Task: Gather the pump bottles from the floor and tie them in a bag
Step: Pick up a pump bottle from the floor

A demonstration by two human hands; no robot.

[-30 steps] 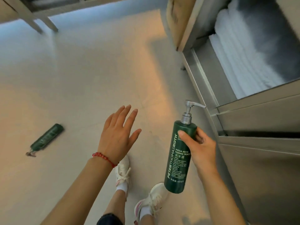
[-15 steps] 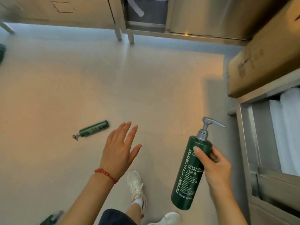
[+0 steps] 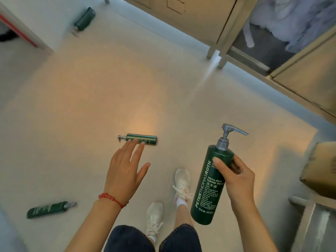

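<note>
My right hand (image 3: 234,177) grips a dark green pump bottle (image 3: 211,180) with a grey pump, held upright at the right. My left hand (image 3: 125,170) is spread open, palm down, above the floor. Just beyond its fingertips a second green pump bottle (image 3: 143,139) lies on its side. A third one (image 3: 48,209) rests on the floor at the lower left. Far off at the upper left lies another green bottle (image 3: 84,19). No bag is in view.
Metal cabinets on legs (image 3: 216,50) line the far right side, one open with pale cloth inside. A cardboard box (image 3: 320,168) sits on a steel unit at the right edge. A red-edged wall base (image 3: 21,31) runs at the upper left. My white shoes (image 3: 181,182) stand below.
The view has swung left, bringing more floor and more bottles into sight. The nearest fallen bottle now lies just past my left fingertips. My right hand still holds its bottle.
</note>
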